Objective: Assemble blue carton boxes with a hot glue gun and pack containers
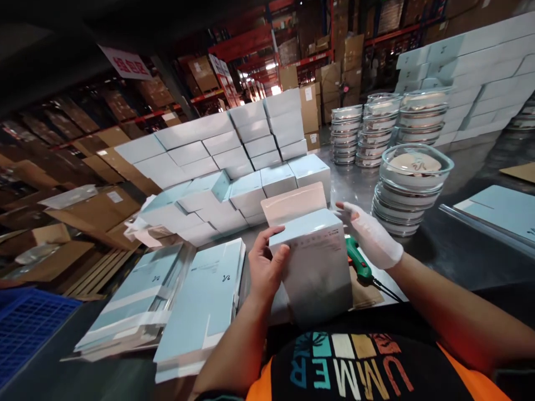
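Note:
My left hand grips the left side of a pale blue-white cardboard box, thumb on the near face and fingers over the top edge. The box stands upright in front of my chest, with a flap raised at its far side. My right hand, in a white fingerless glove, is just right of the box with its fingers stretched toward it; whether they touch it I cannot tell. Below that hand lies a green corded tool, shaped like a glue gun, partly hidden by the box.
Closed white boxes form a wall behind. Flat blue box blanks are stacked at left. Round glass containers stand in piles at right, near more flat blanks. A blue crate sits at lower left, by brown cartons.

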`<state>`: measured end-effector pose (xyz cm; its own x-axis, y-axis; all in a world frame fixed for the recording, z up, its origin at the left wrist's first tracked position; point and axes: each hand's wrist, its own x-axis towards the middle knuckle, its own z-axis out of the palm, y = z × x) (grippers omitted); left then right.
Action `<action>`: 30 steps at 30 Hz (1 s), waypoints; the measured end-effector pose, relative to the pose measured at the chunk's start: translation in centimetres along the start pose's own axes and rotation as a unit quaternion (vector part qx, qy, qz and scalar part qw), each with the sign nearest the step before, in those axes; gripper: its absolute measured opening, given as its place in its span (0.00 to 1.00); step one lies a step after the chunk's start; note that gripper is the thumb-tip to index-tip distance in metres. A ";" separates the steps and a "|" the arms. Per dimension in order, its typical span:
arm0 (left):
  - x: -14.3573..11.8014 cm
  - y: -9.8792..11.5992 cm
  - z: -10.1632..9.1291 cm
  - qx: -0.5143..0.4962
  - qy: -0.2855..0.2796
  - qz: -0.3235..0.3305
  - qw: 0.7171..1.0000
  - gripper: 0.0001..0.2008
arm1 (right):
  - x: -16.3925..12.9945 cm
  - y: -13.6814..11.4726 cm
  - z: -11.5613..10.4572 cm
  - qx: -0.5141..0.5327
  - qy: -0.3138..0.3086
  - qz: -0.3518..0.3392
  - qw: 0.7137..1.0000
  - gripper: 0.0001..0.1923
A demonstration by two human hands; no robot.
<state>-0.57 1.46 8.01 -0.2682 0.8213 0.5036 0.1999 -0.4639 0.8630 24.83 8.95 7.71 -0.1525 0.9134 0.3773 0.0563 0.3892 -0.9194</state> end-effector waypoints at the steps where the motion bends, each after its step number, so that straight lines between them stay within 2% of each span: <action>1: 0.0 0.0 0.3 0.002 -0.010 0.010 1.000 0.34 | 0.1 -1.4 0.7 0.032 -0.036 0.004 0.999 0.25; 4: -0.1 -0.3 1.1 0.017 -0.027 0.058 0.998 0.32 | 0.2 -3.6 1.7 0.032 -0.073 0.019 0.997 0.25; 6: -0.1 -0.9 1.4 0.019 -0.008 0.098 0.995 0.30 | -0.1 -3.1 1.4 0.015 -0.084 -0.006 0.996 0.30; 9: 0.2 -1.9 1.4 -0.056 0.010 0.145 0.988 0.27 | -0.8 -1.1 0.1 -0.025 -0.114 -0.097 0.988 0.39; 11: 0.6 -2.1 1.1 -0.079 -0.026 0.169 0.982 0.24 | -1.4 -0.3 -0.6 -0.045 -0.119 -0.153 0.980 0.32; 14: 1.3 -1.7 0.6 -0.018 -0.103 0.214 0.971 0.16 | -2.2 -0.3 -0.7 -0.030 -0.135 -0.199 0.970 0.16; 16: 1.7 -1.3 0.4 -0.004 -0.129 0.247 0.961 0.13 | -2.5 -0.8 -0.5 -0.020 -0.141 -0.213 0.967 0.12; 20: 1.8 -1.1 0.5 -0.017 -0.125 0.293 0.948 0.09 | -2.6 -1.7 -0.5 -0.011 -0.141 -0.224 0.964 0.12; 22: 1.9 -1.1 0.2 -0.003 -0.135 0.287 0.948 0.11 | -2.4 -1.8 -0.7 -0.018 -0.147 -0.225 0.963 0.12; 24: 2.3 -0.5 -0.5 0.020 -0.159 0.262 0.952 0.19 | -2.2 -1.7 -0.8 -0.037 -0.158 -0.229 0.960 0.14; 26: 2.9 0.6 -1.4 0.057 -0.214 0.237 0.946 0.27 | -2.1 -1.5 -0.7 -0.066 -0.172 -0.246 0.952 0.17; 30: 4.4 4.6 -2.5 0.170 -0.356 0.231 0.889 0.31 | -2.8 -1.2 0.3 -0.126 -0.184 -0.306 0.926 0.32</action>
<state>-3.20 2.13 14.28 0.5578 0.6267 0.5441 0.4392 -0.7792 0.4472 24.92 5.93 7.71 -0.5546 0.4292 0.7129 0.0703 0.8779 -0.4737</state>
